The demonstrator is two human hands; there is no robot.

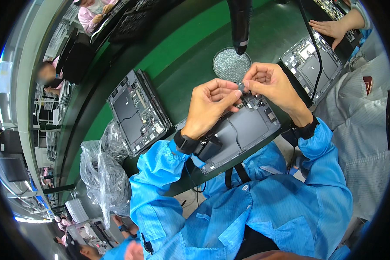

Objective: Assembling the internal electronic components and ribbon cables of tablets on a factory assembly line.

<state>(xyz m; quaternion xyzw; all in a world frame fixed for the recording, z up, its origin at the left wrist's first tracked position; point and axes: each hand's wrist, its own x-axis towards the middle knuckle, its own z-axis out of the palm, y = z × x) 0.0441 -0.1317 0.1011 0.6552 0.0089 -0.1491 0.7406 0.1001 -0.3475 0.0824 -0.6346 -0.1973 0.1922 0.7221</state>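
Over the far edge of an opened laptop base (247, 134), my two hands are close together with fingertips almost meeting. My left hand (210, 106) is closed, thumb pressed toward the fingers. Thumb and forefinger pinched, my right hand (271, 84) is closed just beside it. Whatever is between the fingertips is too small to make out. The laptop base is grey, with a dark cable across its lower part and circuit parts along its far side, partly covered by my hands. Just beyond my fingers stands a round dish (232, 65) full of small shiny pieces.
Above the dish hangs a black power screwdriver (240, 26). Another opened laptop base (138, 112) lies to the left, near crumpled clear plastic bags (104, 169). At right, a co-worker's hand (331, 30) is near a third laptop base (312, 65). The bench (182, 56) is green.
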